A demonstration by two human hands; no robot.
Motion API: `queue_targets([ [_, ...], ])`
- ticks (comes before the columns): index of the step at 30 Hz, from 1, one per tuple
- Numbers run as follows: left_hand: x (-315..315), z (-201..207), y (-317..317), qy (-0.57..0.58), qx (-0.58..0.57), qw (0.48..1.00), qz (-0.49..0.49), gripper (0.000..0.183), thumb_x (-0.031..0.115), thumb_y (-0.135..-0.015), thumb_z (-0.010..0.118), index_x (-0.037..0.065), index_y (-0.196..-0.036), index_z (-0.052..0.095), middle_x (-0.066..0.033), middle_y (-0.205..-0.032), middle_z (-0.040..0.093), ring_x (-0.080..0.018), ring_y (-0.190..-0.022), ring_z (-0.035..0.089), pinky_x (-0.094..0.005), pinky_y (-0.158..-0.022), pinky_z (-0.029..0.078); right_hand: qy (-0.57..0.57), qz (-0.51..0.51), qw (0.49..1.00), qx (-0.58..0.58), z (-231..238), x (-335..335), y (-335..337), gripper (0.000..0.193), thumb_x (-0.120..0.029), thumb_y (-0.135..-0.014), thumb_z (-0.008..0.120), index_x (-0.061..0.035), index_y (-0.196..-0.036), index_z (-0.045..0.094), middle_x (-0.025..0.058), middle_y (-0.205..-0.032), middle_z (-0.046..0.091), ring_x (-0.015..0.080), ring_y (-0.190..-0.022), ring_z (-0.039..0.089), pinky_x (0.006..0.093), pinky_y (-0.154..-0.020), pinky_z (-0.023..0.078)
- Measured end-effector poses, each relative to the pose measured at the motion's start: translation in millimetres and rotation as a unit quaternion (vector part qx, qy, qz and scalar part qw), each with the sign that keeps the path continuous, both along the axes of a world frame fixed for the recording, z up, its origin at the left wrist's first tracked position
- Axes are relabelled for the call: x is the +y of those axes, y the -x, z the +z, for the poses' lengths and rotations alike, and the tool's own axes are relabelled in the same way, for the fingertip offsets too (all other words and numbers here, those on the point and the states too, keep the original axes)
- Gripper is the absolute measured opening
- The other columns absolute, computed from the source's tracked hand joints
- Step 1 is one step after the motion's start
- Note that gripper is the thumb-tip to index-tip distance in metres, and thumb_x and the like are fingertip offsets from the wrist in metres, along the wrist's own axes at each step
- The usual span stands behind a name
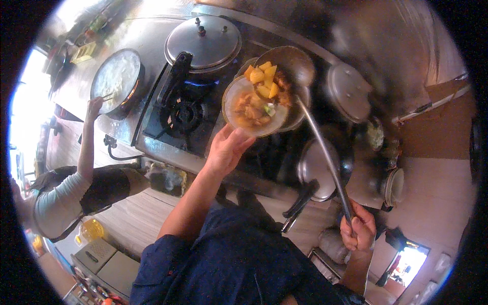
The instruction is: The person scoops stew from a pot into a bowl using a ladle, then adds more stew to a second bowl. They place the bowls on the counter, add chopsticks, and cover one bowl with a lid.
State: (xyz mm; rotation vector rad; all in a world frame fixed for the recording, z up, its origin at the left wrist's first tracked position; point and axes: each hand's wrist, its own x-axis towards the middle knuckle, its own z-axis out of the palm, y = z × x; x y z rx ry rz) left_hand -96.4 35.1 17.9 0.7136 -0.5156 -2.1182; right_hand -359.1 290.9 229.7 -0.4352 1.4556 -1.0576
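Observation:
My left hand (229,150) holds a pale bowl (229,114) from below, its thumb on the near rim. Reddish-brown stewed chunks (250,108) lie inside the bowl, with a small green and white bit among them. The long handle of a metal ladle (325,145) is wrapped in the fingers of my right hand (360,227). The ladle's large round head tilts over the bowl's far rim, and yellow chunks (264,76) and brown pieces sit at its edge. Behind the bowl, a rounded pan or dish (300,109) shows only in part.
A lidded pressure cooker (203,46) stands on the stove at far left, with a bare burner (184,113) before it. Another lidded pot (319,170) is near right. At left, a co-worker's hand (94,108) holds chopsticks over a wide pan (119,76). Stacked plates (394,187) stand right.

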Motion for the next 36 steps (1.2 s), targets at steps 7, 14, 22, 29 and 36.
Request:
queue_targets([
  [7,0,-2,0,0.007,0.041,0.999,-0.016,0.061,0.032,-0.097,0.069,0.003,-0.145,0.044,-0.0073,-0.138,0.057,-0.0182,-0.125,0.056,-0.0346,-0.107,0.047,0.016,0.005,1.0,0.019,0,4,0,0.065,-0.033,-0.096,0.064,-0.0024,-0.15,0.044,0.001,-0.066,0.05,0.0035,-0.039,0.033,0.0224,-0.032,0.025],
  [14,-8,5,16,0.147,-0.038,0.987,0.056,0.053,0.027,-0.098,0.068,0.001,-0.139,0.046,-0.0108,-0.135,0.059,-0.0223,-0.122,0.059,-0.0367,-0.104,0.05,0.028,0.003,1.0,-0.001,0,8,4,0.068,-0.031,-0.1,0.062,0.004,-0.151,0.035,0.005,-0.069,0.052,0.0043,-0.037,0.034,0.021,-0.031,0.028],
  [22,-6,16,19,0.038,-0.079,0.994,0.062,0.057,0.034,-0.092,0.075,-0.001,-0.132,0.053,-0.0075,-0.126,0.062,-0.0144,-0.111,0.059,-0.03,-0.099,0.048,-0.02,-0.013,0.999,0.036,-4,4,2,0.058,-0.027,-0.096,0.063,-0.0058,-0.148,0.048,0.0024,-0.069,0.053,0.0039,-0.04,0.033,0.0215,-0.034,0.024],
  [29,-1,21,25,0.001,-0.065,0.996,0.06,0.052,0.033,-0.095,0.071,0.0,-0.132,0.053,-0.0076,-0.126,0.061,-0.0147,-0.113,0.059,-0.0312,-0.099,0.049,-0.046,0.026,0.994,0.097,-9,5,8,0.057,-0.022,-0.097,0.061,-0.0032,-0.148,0.047,0.0039,-0.076,0.057,0.0035,-0.045,0.038,0.02,-0.039,0.03],
  [36,2,17,25,-0.018,-0.052,0.997,0.048,0.054,0.035,-0.095,0.071,-0.001,-0.131,0.053,-0.008,-0.122,0.062,-0.0152,-0.111,0.059,-0.0316,-0.099,0.049,0.05,0.14,0.902,0.405,-34,6,14,0.05,-0.018,-0.094,0.065,-0.0009,-0.14,0.057,0.0043,-0.088,0.065,0.0081,-0.069,0.055,0.0254,-0.062,0.048],
])
